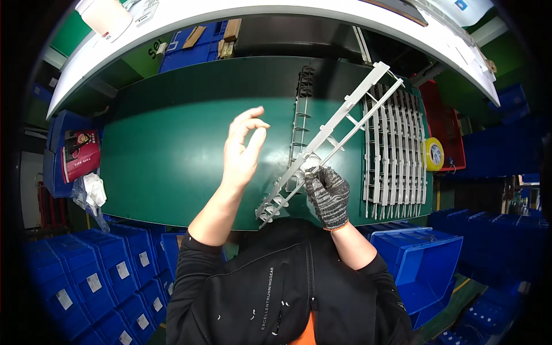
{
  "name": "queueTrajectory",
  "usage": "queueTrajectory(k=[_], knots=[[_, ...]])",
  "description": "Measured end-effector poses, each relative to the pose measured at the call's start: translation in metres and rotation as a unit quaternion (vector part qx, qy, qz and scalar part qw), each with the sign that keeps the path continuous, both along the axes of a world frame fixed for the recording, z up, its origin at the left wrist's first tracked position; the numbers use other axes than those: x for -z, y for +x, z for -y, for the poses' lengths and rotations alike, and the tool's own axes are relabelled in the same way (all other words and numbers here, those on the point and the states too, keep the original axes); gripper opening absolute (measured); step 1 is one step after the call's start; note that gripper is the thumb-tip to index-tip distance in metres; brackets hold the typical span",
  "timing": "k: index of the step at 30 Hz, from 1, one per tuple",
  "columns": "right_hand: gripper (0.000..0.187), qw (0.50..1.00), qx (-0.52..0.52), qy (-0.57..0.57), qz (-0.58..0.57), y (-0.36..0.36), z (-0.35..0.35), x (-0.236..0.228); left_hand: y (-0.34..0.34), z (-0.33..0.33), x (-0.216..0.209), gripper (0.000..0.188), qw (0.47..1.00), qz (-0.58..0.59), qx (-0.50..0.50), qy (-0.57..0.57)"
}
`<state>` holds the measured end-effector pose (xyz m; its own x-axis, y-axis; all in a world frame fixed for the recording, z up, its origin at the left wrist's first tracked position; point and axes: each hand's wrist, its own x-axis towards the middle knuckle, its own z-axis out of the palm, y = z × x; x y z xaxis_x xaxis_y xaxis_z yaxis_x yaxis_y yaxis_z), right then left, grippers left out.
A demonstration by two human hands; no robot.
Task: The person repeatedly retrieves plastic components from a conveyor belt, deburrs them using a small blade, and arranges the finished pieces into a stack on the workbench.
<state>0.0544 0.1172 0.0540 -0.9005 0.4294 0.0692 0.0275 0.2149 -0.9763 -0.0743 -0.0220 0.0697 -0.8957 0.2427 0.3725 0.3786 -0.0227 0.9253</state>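
Note:
My right hand (pixel 329 197), in a grey-and-black knit glove, is closed around a long light-grey plastic rack strip (pixel 333 124) with two rails and cross pieces. The strip slants from near my body up to the far right, raised over the table. My bare left hand (pixel 239 152) hovers left of it, fingers curved and apart, with nothing in it. Beneath and beside the held strip, a similar narrow strip (pixel 295 118) lies on the green table (pixel 172 149), its far end dark. Part of it is hidden by the held strip and my glove.
Several matching grey strips (pixel 395 149) lie side by side on the right. Beyond them are a yellow tape roll (pixel 434 154) and a red bin (pixel 451 123). Blue crates (pixel 428 259) stand below right, more (pixel 103 264) at left. A white shelf (pixel 276 12) crosses the far side.

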Motion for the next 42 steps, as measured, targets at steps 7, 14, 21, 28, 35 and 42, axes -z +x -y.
queueTrajectory(k=[7, 14, 21, 28, 35, 42], knots=[[0.013, 0.956, 0.073, -0.283, 0.015, -0.018, -0.022, -0.015, 0.031, 0.043, 0.055, 0.032, 0.888, 0.341, 0.288, -0.107], [0.015, 0.992, 0.100, -0.046, -0.057, -0.042, -0.027, -0.016, 0.038, 0.043, 0.051, 0.025, 0.937, 0.269, 0.222, -0.013], [0.014, 0.957, -0.091, 0.267, -0.068, -0.017, 0.003, 0.014, 0.053, 0.017, 0.035, 0.022, 0.915, 0.355, 0.153, 0.114], [0.014, 0.963, -0.081, 0.255, -0.020, -0.011, 0.005, 0.005, 0.058, 0.007, 0.038, 0.022, 0.921, 0.339, 0.136, 0.136], [0.025, 0.794, -0.343, -0.495, 0.087, 0.006, -0.014, -0.015, 0.055, 0.004, 0.057, 0.011, 0.981, 0.035, -0.004, -0.191], [0.017, 0.953, 0.043, -0.262, 0.145, 0.003, -0.019, 0.002, 0.063, 0.021, 0.060, 0.023, 0.927, 0.360, 0.098, 0.042]])
